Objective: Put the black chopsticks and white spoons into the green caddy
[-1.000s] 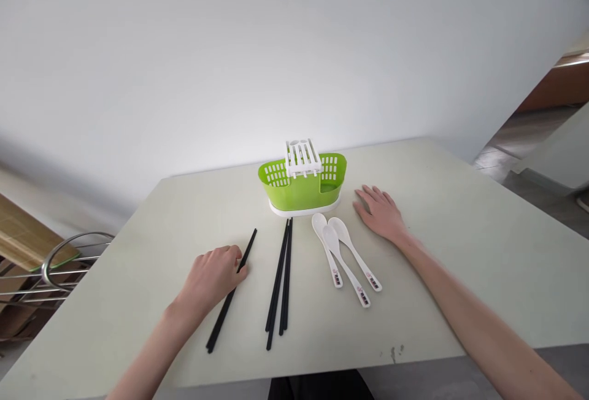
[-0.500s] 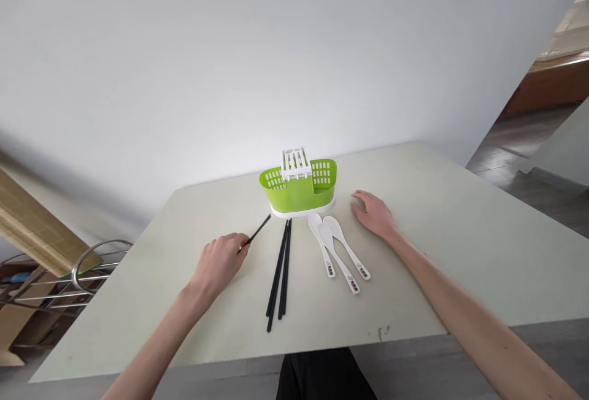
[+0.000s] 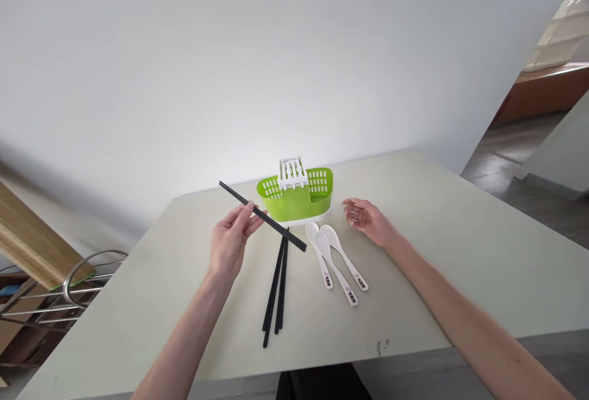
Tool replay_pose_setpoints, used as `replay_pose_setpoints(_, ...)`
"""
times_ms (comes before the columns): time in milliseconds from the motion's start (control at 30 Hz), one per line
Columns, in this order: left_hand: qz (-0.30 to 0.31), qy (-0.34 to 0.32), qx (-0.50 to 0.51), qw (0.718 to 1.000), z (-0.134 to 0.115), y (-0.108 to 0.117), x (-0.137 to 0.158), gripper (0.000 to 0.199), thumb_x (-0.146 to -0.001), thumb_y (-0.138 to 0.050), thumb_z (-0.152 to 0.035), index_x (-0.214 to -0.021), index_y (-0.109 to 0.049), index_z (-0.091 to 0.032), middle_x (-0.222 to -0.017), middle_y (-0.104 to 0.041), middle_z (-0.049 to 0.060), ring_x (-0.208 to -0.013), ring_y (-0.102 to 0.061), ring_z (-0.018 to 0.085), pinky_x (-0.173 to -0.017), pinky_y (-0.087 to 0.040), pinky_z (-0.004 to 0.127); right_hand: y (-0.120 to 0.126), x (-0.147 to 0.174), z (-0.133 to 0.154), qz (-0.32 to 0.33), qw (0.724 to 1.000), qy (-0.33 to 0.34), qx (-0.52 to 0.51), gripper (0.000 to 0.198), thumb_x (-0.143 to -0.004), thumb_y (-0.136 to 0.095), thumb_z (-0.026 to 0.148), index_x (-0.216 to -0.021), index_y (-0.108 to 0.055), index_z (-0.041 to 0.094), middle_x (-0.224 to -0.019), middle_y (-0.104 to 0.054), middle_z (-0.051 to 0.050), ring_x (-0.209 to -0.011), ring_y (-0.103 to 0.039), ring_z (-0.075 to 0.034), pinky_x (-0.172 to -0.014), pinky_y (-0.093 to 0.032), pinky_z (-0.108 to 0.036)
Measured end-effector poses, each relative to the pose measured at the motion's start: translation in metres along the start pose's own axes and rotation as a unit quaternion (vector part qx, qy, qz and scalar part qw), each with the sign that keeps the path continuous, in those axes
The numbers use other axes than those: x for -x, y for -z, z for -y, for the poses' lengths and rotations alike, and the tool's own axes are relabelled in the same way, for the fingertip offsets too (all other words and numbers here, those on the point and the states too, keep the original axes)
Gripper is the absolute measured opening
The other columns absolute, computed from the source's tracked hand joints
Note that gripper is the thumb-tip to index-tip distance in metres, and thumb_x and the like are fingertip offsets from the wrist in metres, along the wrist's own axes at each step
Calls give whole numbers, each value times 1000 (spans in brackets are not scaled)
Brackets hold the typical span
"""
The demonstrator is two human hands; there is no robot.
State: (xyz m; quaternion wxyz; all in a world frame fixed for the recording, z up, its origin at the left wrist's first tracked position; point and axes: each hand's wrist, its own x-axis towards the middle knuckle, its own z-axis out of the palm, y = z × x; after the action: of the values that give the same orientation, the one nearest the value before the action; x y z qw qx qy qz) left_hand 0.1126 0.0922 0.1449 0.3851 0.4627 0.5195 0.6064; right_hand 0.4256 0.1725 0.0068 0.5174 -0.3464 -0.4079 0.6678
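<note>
Between its thumb and fingers, my left hand [image 3: 231, 237] grips a pair of black chopsticks [image 3: 283, 230], slanted above the table left of the basket. More black chopsticks [image 3: 280, 289] lie on the table just below them. A green utensil basket [image 3: 294, 202] with slotted sides, a white base and a white slatted top piece [image 3: 292, 173] stands near the wall. In front of it, three white spoons [image 3: 332, 259] overlap, handles toward me. To the right of the basket, my right hand [image 3: 368, 221] is raised with loosely curled fingers apart, holding nothing.
The pale table [image 3: 437, 253] meets a white wall [image 3: 294, 56] at the back. On the left, beyond the table edge, are a metal rack [image 3: 69, 296] and a bamboo-like panel [image 3: 41, 240]. Floor shows at the right.
My left hand has lifted and turned, bringing the chopsticks from a low angle to a slant in front of the basket. My right hand has come off the table and turned inward.
</note>
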Motion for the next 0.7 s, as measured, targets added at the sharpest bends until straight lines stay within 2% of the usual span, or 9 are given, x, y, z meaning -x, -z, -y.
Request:
replay_pose_setpoints(133, -59, -117, -11, 991, -26, 4, -34, 40, -79, -83, -47, -97, -71, -14, -106, -76, 9, -101, -78, 27, -102, -62, 43, 0, -2, -3, 6, 1000, 12, 7, 36, -86, -65, 54, -103, -69, 22, -91, -69, -3, -67, -59, -14, -50, -40, -23)
replay_pose_setpoints(267, -68, -216, -72, 971, -53, 1, -75, 42, -81, -81, -49, -101, -71, -14, -104, -75, 8, -94, -79, 25, -96, -64, 45, -1, -3, -7, 15, 1000, 11, -22, 35, -86, -68, 53, -102, -70, 22, -93, -70, -4, -68, -59, -14, -51, -40, -24)
replay_pose_setpoints(367, -42, -217, -102, 970, -51, -9, -104, 41, -79, -83, -46, -100, -71, -12, -102, -76, 10, -87, -79, 24, -91, -66, 44, -1, -5, -9, 22, 999, 9, -44, 34, -85, -71, 51, -101, -72, 22, -91, -70, -4, -67, -58, -13, -49, -39, -24)
replay_pose_setpoints(467, -8, -189, -160, 969, -33, -20, -126, 38, -78, -83, -43, -99, -73, -12, -101, -78, 11, -86, -79, 23, -89, -65, 41, -2, -5, -10, 28, 997, 7, -65, 32, -84, -75, 50, -100, -75, 22, -90, -69, -3, -67, -58, -13, -49, -38, -24)
replay_pose_setpoints(700, 35, -157, -349, 923, 3, -36, -146, 29, -81, -79, -43, -94, -78, -17, -101, -81, 10, -97, -76, 25, -89, -60, 36, -5, -4, -11, 32, 998, 11, -56, 33, -81, -80, 50, -97, -78, 22, -90, -69, -4, -68, -58, -13, -50, -38, -25)
